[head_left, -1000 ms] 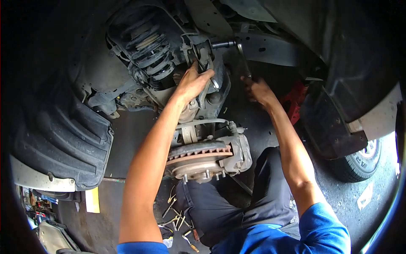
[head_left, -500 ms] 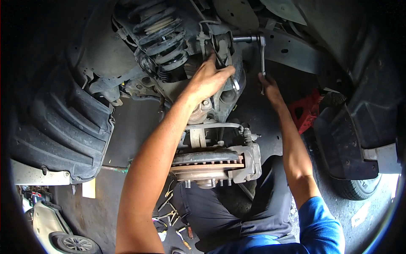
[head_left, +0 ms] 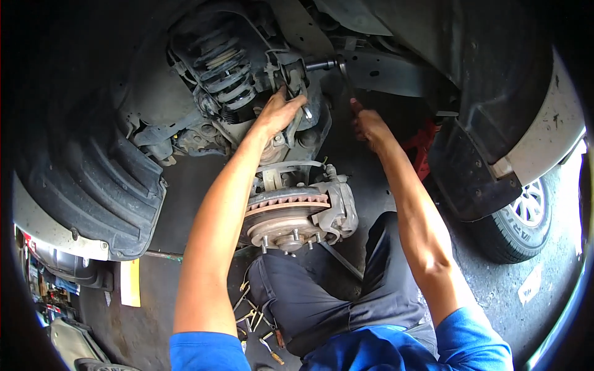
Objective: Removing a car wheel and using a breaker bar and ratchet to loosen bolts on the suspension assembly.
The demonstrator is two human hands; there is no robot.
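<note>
Your ratchet (head_left: 346,79) hangs from a long socket (head_left: 320,64) at the suspension joint (head_left: 296,78), right of the coil spring (head_left: 228,69). Your right hand (head_left: 372,127) wraps its handle; your left hand (head_left: 280,116) grips a wrench (head_left: 307,112). Pulling off-axis could slip the socket, perhaps barking knuckles; a loose wrench might drop towards the brake disc (head_left: 288,206).

The right hand (head_left: 372,128) grips a ratchet (head_left: 345,76); the left hand (head_left: 278,115) holds a wrench (head_left: 307,113).

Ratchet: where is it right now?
In the head view, the ratchet is above and right of centre, gripped by the right hand, its head at the right end of the metal socket.
</note>
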